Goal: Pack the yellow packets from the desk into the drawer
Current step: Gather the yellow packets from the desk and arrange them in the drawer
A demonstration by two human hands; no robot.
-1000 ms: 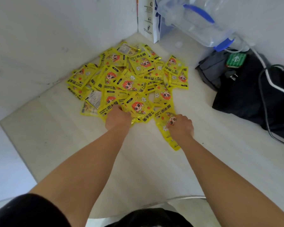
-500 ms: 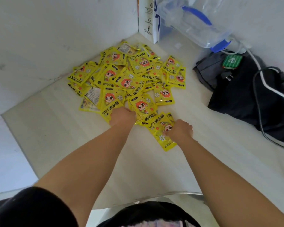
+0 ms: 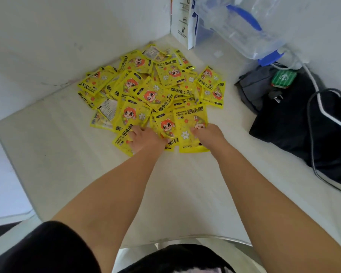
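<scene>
Left hand [image 3: 144,139] and right hand [image 3: 210,135] down on near edge of yellow packets [image 3: 152,93].

Left hand spread flat, fingers wide, pressing on 1 near packet [image 3: 122,139]; right hand with fingers curled onto front packet [image 3: 190,127], firm grip or plain touch: cannot tell. Pile heaped loose and overlapping on pale bench [image 3: 67,154], toward far corner by white wall [image 3: 57,36]. Right of pile, well apart: black bag [image 3: 303,131] with cable [image 3: 313,154] across it; clear plastic jug [image 3: 244,30] with blue handle beyond. Both forearms bare, black sleeve [image 3: 37,251] at lower left.
</scene>
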